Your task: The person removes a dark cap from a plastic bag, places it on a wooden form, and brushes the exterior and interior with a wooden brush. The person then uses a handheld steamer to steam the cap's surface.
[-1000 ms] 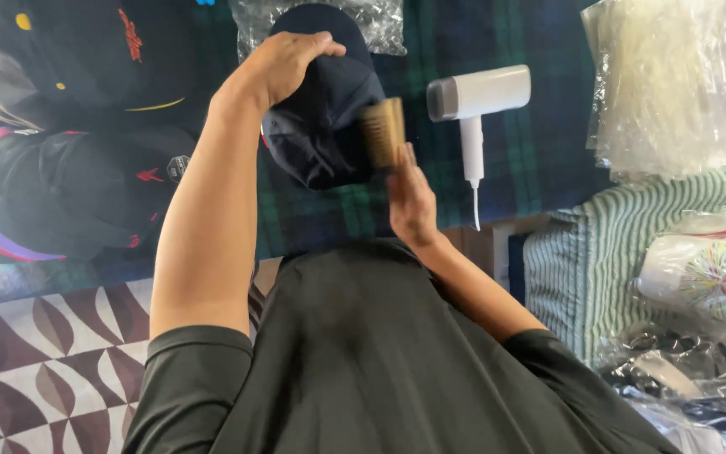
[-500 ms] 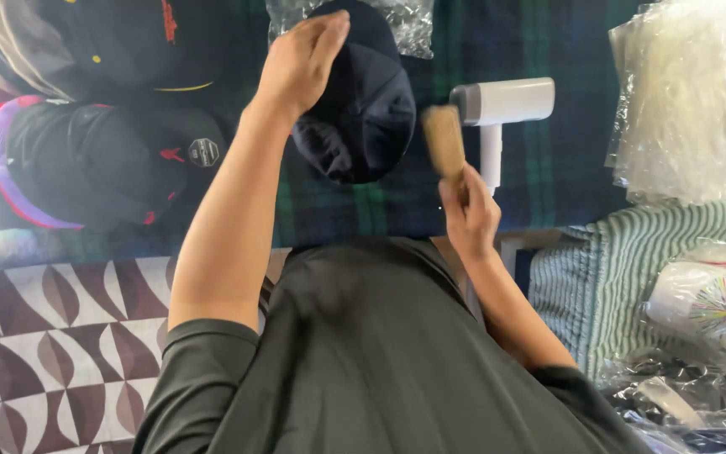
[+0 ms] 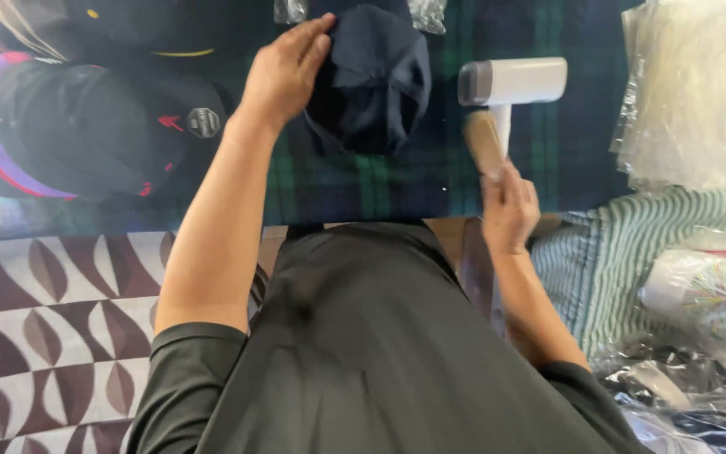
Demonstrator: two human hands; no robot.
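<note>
both grips are occupied. left hand (image 3: 283, 71) lies spread and flat, fingers loosely open, pressing on the left edge of a dark navy cap (image 3: 371, 80); its fingertips reach over the cap's upper left rim and the palm rests partly on the cloth beside it. nothing is clenched there, the hand only pins the cap down.

right hand (image 3: 510, 206) is closed around the handle of a wooden brush (image 3: 485, 143), fist tight, with the brush head sticking up past the knuckles. the brush head is to the right of the cap, apart from it, not touching the fabric. whether the bristles face the cap i cannot tell.

the cap sits on a dark green and blue plaid cloth (image 3: 363, 181) that covers the tabletop. right of the cap, just above the brush head, lies a white handheld steamer (image 3: 514, 84), its handle running down behind the brush. left of the cap is a heap of dark jackets (image 3: 86, 126) with red and purple trim. far right of the cap is a stack of clear plastic bags (image 3: 691, 92), and below those a green striped fabric (image 3: 623, 261). below the cap, nearest the camera, is the person's dark shirt (image 3: 380, 353), and left of that a brown and white patterned floor (image 3: 52, 319).
</note>
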